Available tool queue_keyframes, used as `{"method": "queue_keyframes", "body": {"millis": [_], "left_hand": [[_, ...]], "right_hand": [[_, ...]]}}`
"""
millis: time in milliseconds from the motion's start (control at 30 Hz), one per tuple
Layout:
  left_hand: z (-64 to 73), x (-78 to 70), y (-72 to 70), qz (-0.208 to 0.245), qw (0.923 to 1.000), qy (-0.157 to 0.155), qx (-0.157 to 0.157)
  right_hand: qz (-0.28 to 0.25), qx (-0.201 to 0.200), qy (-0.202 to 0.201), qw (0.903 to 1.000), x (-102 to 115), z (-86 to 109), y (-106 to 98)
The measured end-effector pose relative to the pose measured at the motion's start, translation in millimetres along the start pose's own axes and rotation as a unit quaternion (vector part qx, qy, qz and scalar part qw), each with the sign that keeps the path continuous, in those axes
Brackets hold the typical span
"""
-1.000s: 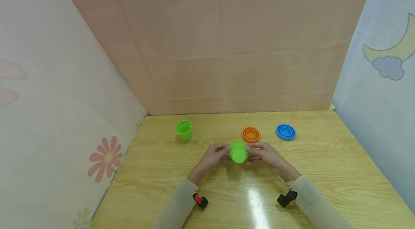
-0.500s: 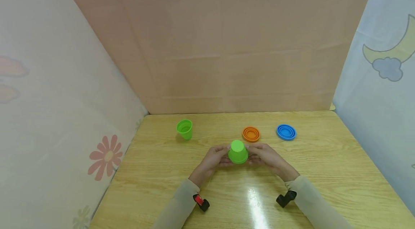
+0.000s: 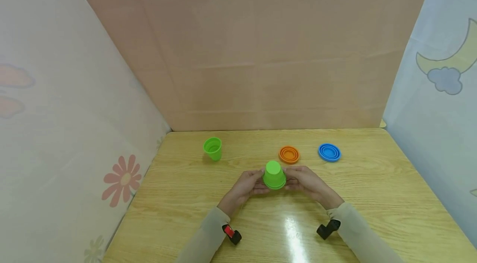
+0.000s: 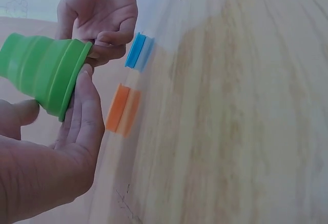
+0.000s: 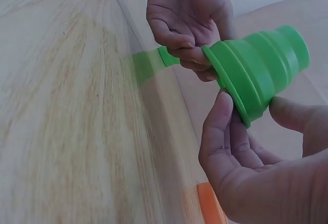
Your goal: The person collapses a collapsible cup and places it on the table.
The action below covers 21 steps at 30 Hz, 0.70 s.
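Between both hands, above the table, is a green collapsible cup (image 3: pixel 274 176), drawn out to its stepped cone with the rim downward and the base up. My left hand (image 3: pixel 246 185) holds its left side, the thumb on the wall and fingers beneath the rim. From the other side my right hand (image 3: pixel 307 181) grips it the same way. The left wrist view shows the ribbed wall of the cup (image 4: pixel 43 73) tilted sideways. In the right wrist view, the fingertips (image 5: pixel 224 102) of the right hand lie against the rim. The inside of the cup is hidden.
Behind the hands, a flattened orange collapsible cup (image 3: pixel 289 155) lies on the wooden table (image 3: pixel 179 213). A flattened blue one (image 3: pixel 329 153) is to its right. Another green cup (image 3: pixel 213 149), extended and mouth up, stands at the back left. Cloth-like walls (image 3: pixel 261 47) enclose the table.
The green cup has been tipped between the hands: its base has turned from facing the viewer to pointing up, away from the viewer. Over the last half second, little moves.
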<state>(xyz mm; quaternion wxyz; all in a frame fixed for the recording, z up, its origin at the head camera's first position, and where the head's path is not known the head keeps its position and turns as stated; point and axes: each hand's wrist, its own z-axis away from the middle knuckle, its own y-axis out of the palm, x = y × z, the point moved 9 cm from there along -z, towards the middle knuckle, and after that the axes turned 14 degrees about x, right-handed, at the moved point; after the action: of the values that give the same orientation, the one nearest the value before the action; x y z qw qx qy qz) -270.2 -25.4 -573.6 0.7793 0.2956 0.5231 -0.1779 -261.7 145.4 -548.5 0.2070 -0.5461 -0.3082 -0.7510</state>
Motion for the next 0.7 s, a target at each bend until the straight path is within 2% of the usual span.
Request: {"method": "queue_keyframes", "body": {"millis": [700], "left_hand": [[-1.2, -6.3, 7.1, -0.009, 1.0000, -0.003, -0.004]], "right_hand": [[-0.005, -0.017, 0.009, 0.9998, -3.0, -0.4, 1.2]]}}
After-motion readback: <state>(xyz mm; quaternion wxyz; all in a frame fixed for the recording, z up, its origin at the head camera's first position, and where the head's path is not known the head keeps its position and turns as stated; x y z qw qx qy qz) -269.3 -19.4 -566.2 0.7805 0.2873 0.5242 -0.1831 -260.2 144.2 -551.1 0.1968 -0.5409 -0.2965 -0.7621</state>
